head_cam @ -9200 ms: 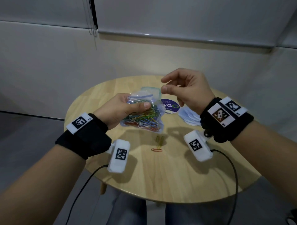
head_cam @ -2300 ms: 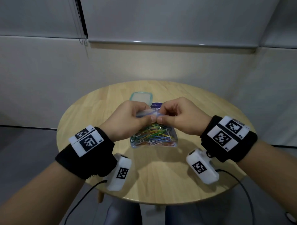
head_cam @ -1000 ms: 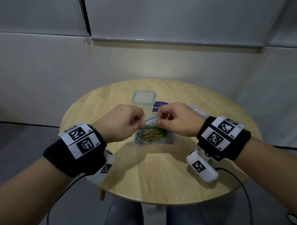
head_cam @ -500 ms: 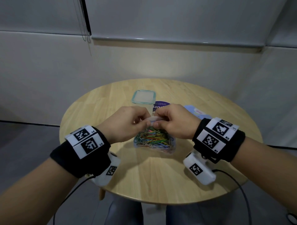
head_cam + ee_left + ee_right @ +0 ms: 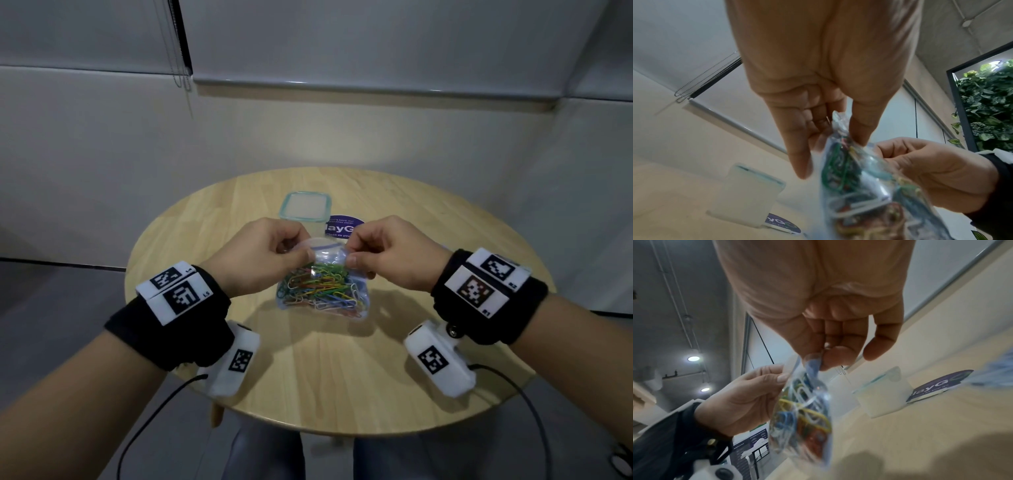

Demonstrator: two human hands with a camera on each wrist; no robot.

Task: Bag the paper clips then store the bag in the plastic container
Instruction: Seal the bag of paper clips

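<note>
While the left hand [image 5: 260, 255] and right hand [image 5: 394, 253] each pinch a top corner of the clear bag [image 5: 323, 289], it hangs between them above the round table [image 5: 308, 377], its lower edge seemingly touching the wood. Colored paper clips [image 5: 320, 291] fill it. Farther back, left of a purple sticker [image 5: 342, 224], stands the plastic container [image 5: 306, 210].

Bare forearms, black wristbands [image 5: 164, 322] with white coded tags, white camera pods [image 5: 440, 359], black cables [image 5: 520, 401]
</note>
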